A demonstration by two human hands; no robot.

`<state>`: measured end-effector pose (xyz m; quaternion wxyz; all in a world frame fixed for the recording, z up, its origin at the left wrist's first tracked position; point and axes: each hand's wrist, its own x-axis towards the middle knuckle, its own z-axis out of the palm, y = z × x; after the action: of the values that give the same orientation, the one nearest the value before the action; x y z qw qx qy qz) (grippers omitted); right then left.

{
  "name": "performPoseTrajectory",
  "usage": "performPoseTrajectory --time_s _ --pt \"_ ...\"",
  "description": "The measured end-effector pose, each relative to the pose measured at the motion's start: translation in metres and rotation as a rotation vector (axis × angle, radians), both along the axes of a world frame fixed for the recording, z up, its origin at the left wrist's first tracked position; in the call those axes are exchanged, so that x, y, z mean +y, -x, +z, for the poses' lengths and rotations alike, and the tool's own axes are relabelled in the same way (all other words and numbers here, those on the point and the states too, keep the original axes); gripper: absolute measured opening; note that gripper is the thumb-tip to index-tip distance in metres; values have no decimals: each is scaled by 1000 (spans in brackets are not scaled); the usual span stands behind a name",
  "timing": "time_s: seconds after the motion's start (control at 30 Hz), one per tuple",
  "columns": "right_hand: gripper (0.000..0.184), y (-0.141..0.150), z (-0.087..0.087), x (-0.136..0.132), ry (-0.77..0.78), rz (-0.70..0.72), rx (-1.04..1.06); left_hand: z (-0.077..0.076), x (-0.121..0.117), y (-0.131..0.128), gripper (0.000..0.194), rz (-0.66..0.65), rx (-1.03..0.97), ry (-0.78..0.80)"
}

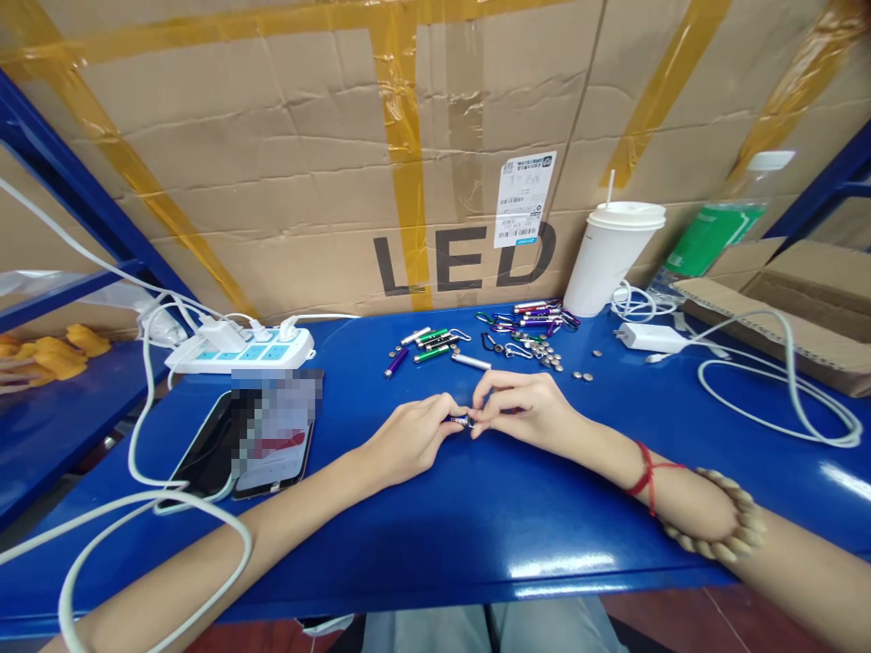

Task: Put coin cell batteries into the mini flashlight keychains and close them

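My left hand (412,440) is closed around a small dark-blue mini flashlight (461,421), of which only the shiny end shows. My right hand (534,408) meets it there, thumb and finger pinched at that end; whether a separate small part is between them I cannot make out. Just beyond the hands lie a silver tube (471,361), green mini flashlights (432,353) and a purple one (396,363). Several button cells (546,352) are scattered near small carabiner clips (518,350). Farther back is a pile of purple and red mini flashlights (541,316) with clips.
On the left are a white power strip (238,354), two phones (278,453) and a looping white cable (146,408). A white paper cup (605,263), a bottle (714,227), a charger (653,337) and an open carton (803,308) stand right. A large cardboard box (306,181) backs the blue table (476,526).
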<state>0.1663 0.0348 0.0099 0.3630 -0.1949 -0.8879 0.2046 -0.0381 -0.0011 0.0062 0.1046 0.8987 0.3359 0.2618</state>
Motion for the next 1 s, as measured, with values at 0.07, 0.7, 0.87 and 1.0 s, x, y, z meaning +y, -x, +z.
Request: performPoseTrajectory --time_s 0.07,0.7,0.87,1.0 --pt "25 4 0 -2 46 -37 43 -1 1 0 12 3 -9 -47" --pt "37 13 1 -2 423 -256 80 -2 3 0 16 120 -111 -121" --pt "30 13 1 -1 409 -321 32 0 2 -1 16 177 -95 11" --pt "28 13 3 -1 353 -352 25 2 2 -2 16 194 -97 78"
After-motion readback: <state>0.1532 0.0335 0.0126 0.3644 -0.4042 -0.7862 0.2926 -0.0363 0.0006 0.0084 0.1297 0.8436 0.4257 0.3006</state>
